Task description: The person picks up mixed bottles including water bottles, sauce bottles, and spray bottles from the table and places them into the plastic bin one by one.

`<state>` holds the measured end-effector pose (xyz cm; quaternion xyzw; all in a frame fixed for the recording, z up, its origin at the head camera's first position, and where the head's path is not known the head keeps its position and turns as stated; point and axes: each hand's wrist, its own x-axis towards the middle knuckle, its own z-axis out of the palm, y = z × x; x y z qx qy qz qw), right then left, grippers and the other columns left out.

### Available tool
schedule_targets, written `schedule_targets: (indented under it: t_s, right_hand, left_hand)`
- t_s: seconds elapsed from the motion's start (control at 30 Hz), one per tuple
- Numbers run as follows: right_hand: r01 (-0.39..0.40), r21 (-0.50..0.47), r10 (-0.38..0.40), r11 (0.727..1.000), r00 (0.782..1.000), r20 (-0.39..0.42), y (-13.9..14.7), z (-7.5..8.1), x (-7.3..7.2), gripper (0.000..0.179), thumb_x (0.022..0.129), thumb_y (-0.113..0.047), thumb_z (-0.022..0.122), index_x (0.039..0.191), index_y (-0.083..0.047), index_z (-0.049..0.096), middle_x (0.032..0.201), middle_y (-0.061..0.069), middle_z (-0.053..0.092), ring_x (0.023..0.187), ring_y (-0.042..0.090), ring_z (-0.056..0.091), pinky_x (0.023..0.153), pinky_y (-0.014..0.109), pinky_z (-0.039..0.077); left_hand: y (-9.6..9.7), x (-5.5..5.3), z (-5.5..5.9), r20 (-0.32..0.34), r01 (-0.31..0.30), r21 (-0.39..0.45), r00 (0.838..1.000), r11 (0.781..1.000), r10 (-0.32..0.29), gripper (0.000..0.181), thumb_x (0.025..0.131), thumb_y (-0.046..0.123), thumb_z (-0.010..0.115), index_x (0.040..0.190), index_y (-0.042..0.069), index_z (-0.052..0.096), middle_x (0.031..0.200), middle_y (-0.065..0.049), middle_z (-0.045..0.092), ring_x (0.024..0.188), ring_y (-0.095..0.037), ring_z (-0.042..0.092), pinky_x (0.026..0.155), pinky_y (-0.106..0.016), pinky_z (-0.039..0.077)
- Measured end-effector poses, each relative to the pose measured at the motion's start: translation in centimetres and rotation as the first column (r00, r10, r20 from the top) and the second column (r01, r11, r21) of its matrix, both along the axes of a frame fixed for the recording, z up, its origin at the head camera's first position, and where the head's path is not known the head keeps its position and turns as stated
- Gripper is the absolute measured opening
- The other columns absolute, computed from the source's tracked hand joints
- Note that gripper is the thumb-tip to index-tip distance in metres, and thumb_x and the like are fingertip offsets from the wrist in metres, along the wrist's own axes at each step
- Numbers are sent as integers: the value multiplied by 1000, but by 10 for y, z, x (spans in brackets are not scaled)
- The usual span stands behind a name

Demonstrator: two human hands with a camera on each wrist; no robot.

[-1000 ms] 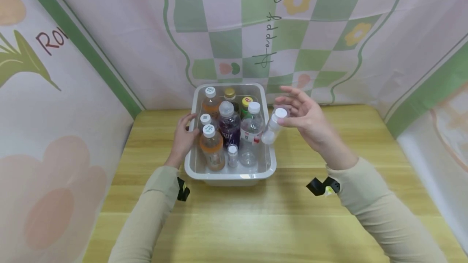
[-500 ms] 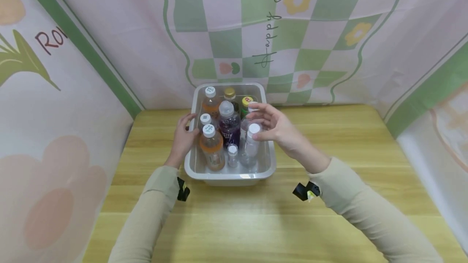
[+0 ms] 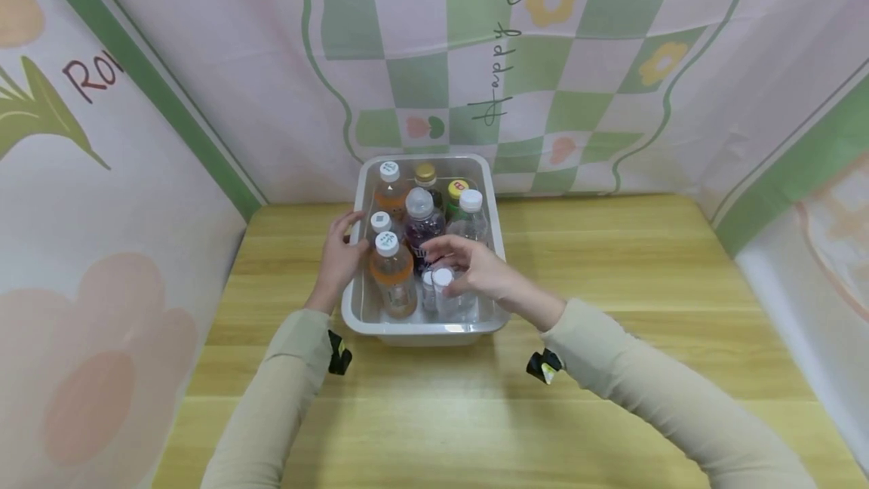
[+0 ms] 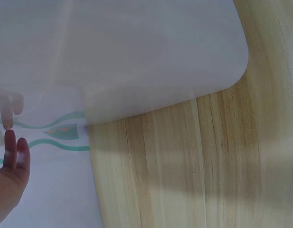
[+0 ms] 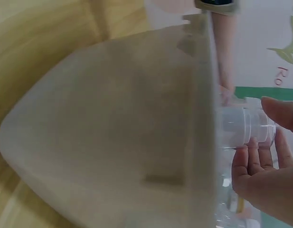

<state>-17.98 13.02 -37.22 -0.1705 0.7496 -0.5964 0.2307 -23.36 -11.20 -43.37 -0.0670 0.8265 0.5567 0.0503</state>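
Note:
My right hand (image 3: 483, 273) pinches a small clear bottle with a white cap (image 3: 443, 278), low over the front of a pale grey plastic tub (image 3: 421, 328). Beside it, partly covered, is another small white-capped bottle (image 3: 428, 281). In the right wrist view, the thumb and fingers lie on opposite sides of the held bottle (image 5: 241, 126), behind the tub wall (image 5: 118, 123). My left hand (image 3: 339, 255) rests at the tub's left rim. Its straight fingers (image 4: 10, 152) touch the outer wall in the left wrist view.
Upright in the tub stand orange drink bottles (image 3: 394, 278), a purple bottle (image 3: 422, 229), a clear bottle (image 3: 470, 225), a gold-capped bottle (image 3: 425, 173) and a yellow-capped one (image 3: 458, 189). The wooden table (image 3: 611, 262) meets a patterned curtain (image 3: 577, 96) behind the tub.
My right hand has carried the small bottle leftward and down from the tub's right side, past the clear bottle, to beside the other small bottle. My left hand has stayed at the rim.

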Motion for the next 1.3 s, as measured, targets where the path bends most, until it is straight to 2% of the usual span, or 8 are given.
schedule_targets:
  t_s: [0.1,0.33,0.53,0.67,0.8,1.0,1.3]
  right_hand:
    - [-10,31,10,999,1000,3,-3,-6,0,71,65,18,61,133,7,45,133,30,49,118,42,53,92,35,57]
    - [-45,87,44,995,999,14,-9,-16,-1,68,64,20,61,130,8,49,130,28,53,114,37,57,84,31,60]
    - [-68,159,61,985,997,51,-13,-19,-1,66,64,20,62,127,2,54,130,24,54,114,35,58,83,29,59]
    - [-85,193,68,978,994,89,-15,-23,-2,65,65,20,61,126,-2,56,131,21,56,115,31,58,83,29,59]
    - [-95,217,72,972,991,112,-16,-27,-3,63,65,19,62,124,-4,59,130,17,59,117,33,57,85,30,59]
    - [-110,250,87,962,991,100,-19,-32,-3,64,64,20,61,122,-5,60,128,15,60,113,29,58,83,29,60]
    - [-114,269,87,956,990,111,-23,-39,-3,64,63,22,59,120,-6,61,126,14,62,112,27,59,90,30,58]
  left_hand:
    - [0,0,0,4,0,2,1000,1000,0,57,89,8,54,144,19,42,159,1,20,135,-35,40,108,-54,45]
    - [1,1,1,-1,-1,2,1000,1000,1,57,89,8,53,143,19,42,159,0,21,134,-35,40,108,-53,46]
    - [0,1,2,3,-2,2,1000,1000,2,57,89,8,53,144,19,42,159,0,20,135,-35,40,108,-54,45]
    - [1,1,2,-1,-6,5,1000,1000,6,57,88,7,53,143,18,43,159,0,21,134,-35,41,108,-53,46]
    - [1,1,3,-6,-8,7,1000,1000,8,57,88,6,54,143,18,43,159,-1,21,133,-35,41,107,-53,46]
    - [1,1,3,-1,-4,11,1000,1000,4,57,89,7,53,143,18,42,159,0,20,134,-35,41,107,-53,46]
    - [2,2,5,4,-3,13,1000,1000,3,57,89,6,53,143,18,42,159,0,20,134,-35,41,107,-53,46]
